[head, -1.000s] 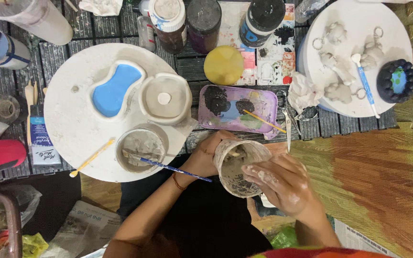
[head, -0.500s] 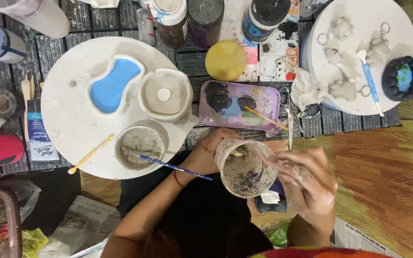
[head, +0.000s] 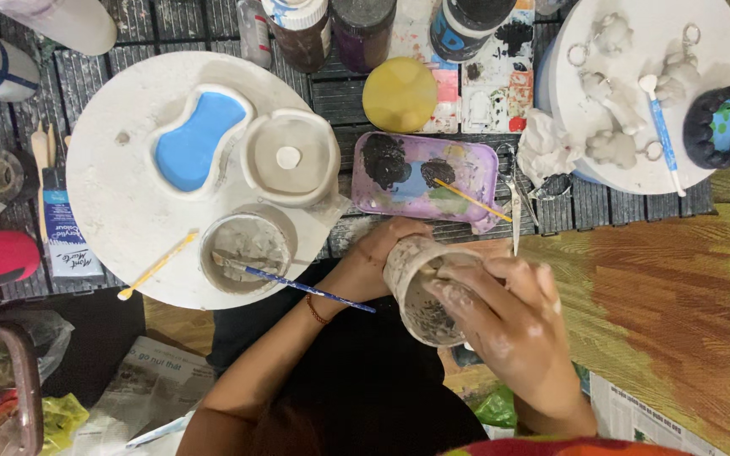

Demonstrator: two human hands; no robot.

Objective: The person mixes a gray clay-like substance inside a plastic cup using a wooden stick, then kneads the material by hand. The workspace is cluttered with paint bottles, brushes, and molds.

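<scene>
Right hand: your right hand (head: 509, 325) is smeared with pale clay; its fingers (head: 454, 291) reach over the rim into the clay cup (head: 424, 291), closed against its inner wall
Left hand: your left hand (head: 382, 253) wraps the cup's far side from behind, holding it steady; grip closed on the cup
Cup: rough, grey-brown, round-mouthed, wet and speckled inside; it sits over your lap, just off the near edge of the tabletop (head: 601, 203), tilted toward you
Round board: the white round board (head: 120, 194) lies to your left; matt, dusty; it carries a blue kidney-shaped dish (head: 196, 148), a pale lidded dish (head: 289, 156) and a grey bowl (head: 247, 245)
Brushes: a blue-handled brush (head: 306, 289) leans out of the grey bowl, its end just beside your left wrist; a yellow tool (head: 158, 264) lies on the board's near rim
Palette: the purple palette (head: 424, 173) sits just beyond the cup; glossy, smudged black and blue
Edges: the slatted tabletop ends just beyond your knuckles; scissors (head: 513, 203) lie near the cup's right
Open room: the woven mat (head: 678, 312) to your right lies bare
</scene>
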